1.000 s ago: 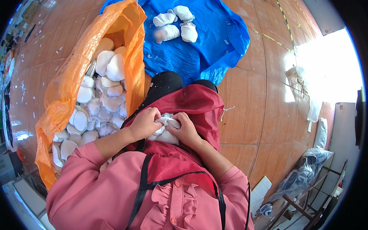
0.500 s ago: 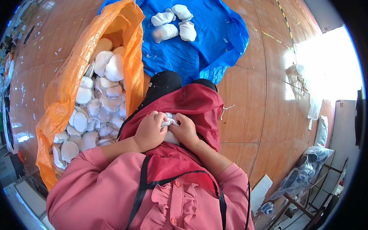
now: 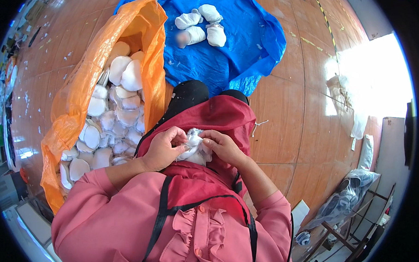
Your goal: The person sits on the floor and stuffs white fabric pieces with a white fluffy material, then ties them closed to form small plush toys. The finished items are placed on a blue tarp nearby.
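From the head view, you sit with a white cloth bundle (image 3: 197, 158) in your lap, on the red apron (image 3: 226, 113), between your two hands. Your right hand (image 3: 223, 147) has its grip closed, thumb and fingertips pinching the cloth near the bundle's top. Your left hand (image 3: 165, 149) is curled against the other side, fingertips at the loose cloth; whether that grip is firmly closed or only touching, you cannot tell from here. The lap seems to serve as a rest: it takes the weight from below, so both hands can work the gathered cloth from opposite sides.

Beside your left arm, the orange bag (image 3: 64, 126) gapes toward you, full of rounded white pads (image 3: 131, 77); lying so near, its mouth probably puts them within easy reach of that side. Ahead of your knees (image 3: 191, 91), four white bundles (image 3: 216, 35) lie grouped on a blue sheet (image 3: 242, 49), which likely keeps them off the tiled floor (image 3: 276, 133). The sheet's creased near edge comes right up to your knees.
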Tool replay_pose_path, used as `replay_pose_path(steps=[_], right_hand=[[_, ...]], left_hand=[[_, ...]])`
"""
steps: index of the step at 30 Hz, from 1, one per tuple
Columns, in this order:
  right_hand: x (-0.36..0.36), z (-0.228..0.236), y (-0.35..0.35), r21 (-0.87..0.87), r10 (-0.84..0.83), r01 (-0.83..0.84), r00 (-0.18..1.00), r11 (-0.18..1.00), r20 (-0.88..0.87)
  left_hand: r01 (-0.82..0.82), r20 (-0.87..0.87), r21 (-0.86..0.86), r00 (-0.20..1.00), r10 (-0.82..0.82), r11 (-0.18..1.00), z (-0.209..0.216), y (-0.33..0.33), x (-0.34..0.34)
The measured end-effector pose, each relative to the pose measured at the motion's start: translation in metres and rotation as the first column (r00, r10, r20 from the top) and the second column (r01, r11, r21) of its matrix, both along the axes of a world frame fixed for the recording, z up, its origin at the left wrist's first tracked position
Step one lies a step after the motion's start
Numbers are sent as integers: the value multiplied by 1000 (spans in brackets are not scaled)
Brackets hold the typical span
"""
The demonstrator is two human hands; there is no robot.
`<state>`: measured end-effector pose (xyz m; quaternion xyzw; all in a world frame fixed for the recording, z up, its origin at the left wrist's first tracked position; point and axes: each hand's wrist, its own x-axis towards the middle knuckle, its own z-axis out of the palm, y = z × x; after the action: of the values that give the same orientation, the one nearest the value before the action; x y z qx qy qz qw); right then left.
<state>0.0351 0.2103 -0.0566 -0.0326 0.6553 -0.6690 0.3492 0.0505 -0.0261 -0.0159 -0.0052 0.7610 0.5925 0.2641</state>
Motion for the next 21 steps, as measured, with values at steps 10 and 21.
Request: replay_pose_path(steps=[10, 21], right_hand=[[-20, 4, 0, 107, 246, -246, 969, 963, 13], [-6, 3, -30, 461, 187, 16, 901, 887, -391]], left_hand=[[84, -50, 88, 996, -80, 993, -15, -1, 6], [-45, -42, 0, 998, 45, 999, -21, 4, 4]])
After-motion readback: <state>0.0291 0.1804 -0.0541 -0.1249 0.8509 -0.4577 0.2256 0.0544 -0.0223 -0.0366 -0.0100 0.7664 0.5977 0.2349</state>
